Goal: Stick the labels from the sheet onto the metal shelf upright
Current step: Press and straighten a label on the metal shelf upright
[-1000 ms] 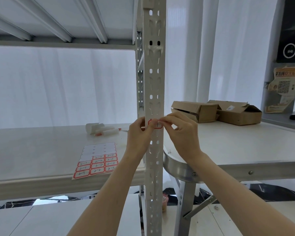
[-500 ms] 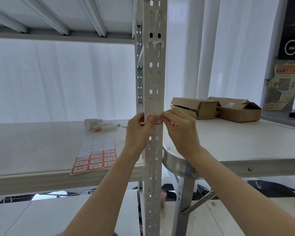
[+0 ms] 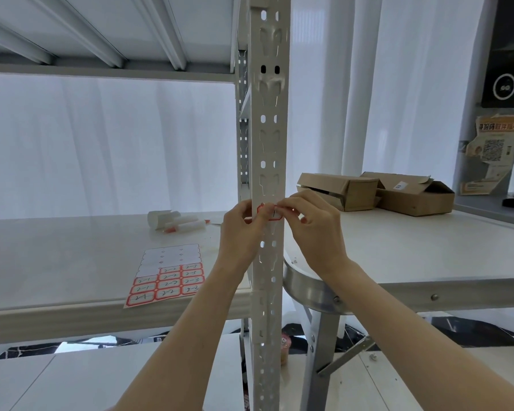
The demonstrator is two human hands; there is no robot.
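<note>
Now | left hand (image 3: 240, 231), right hand (image 3: 316, 229) pinch label (image 3: 273, 215) on upright (image 3: 269, 143) | sheet (image 3: 161, 284): 2-1, 2-2

The white shelf board (image 3: 57, 262) runs left from the metal shelf upright (image 3: 269, 143). Just left of the upright, at the board's front edge, the label sheet (image 3: 168, 275) lies flat: its upper rows are bare, its lower rows red-bordered with handwritten marks. Farther back and left of the upright lies a small heap of white tubes (image 3: 175, 222) with orange tips. Right of the upright is a pale tabletop (image 3: 413, 247) with a rounded, metal-rimmed corner. It carries two brown cardboard boxes (image 3: 339, 189) side by side, behind the upright.
</note>
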